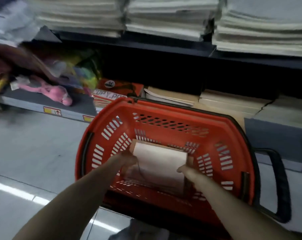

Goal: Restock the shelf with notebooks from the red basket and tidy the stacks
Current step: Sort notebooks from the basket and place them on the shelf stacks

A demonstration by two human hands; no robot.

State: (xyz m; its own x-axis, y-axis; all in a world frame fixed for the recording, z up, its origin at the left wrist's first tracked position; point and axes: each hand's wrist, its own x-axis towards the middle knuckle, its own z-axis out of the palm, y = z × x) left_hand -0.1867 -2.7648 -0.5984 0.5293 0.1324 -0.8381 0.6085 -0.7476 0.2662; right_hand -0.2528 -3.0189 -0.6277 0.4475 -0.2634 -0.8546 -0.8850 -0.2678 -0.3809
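Shelving (126, 41) fills the background behind the red basket (164, 108), its upper board loaded with tall white paper stacks (172, 18); the lower board, just beyond the basket's far rim, carries flatter piles of tan-covered notebooks (233, 101) and a reddish pack printed with lettering (108, 97). Left of the basket on that lower board lies a pink soft toy (58, 92). The basket itself stands on the pale floor with its black handle (276, 184) folded out to its right side.

At the bottom of the basket lies a small stack of notebooks (159, 163) with a pale cover on top and tan edges showing around it. Both hands reach down inside: the left hand (127, 157) is curled on the stack's left edge and the right hand (185, 170) on its right edge, so the stack looks clasped between them, though blur hides the fingers.

Such a stack should be moderately heavy, flat and bendable, with smooth covers likely to slide over one another. Squeezing both side edges with fingers tucked beneath the lowest book seems the soundest hold, keeping it level while clearing the basket's walls.
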